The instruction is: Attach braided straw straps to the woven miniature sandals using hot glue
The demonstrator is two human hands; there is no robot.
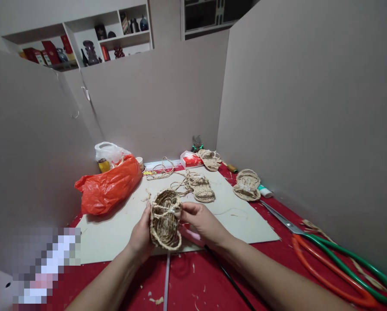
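Observation:
A small woven straw sandal (165, 229) is held up over the near part of the white board, its sole coils and crossed straps facing me. My left hand (143, 230) is closed round its left side. At the right edge, my right hand (198, 218) pinches the sandal by the strap, where a whitish bit shows; the fingertips are partly hidden. Just below my right hand is a pink tool (193, 236) with a black cord, mostly covered. A translucent stick (167, 283) runs under the sandal toward me. Another straw sandal (203, 188) lies beyond, with loose straw cord (185, 178) beside it.
Big scissors (290, 224) with red and green handles lie at right. More straw sandals (246, 185) sit near the right panel. An orange plastic bag (111, 190) stands at left. Straw scraps dot the red cloth (193, 293). Grey panels (148, 103) enclose three sides.

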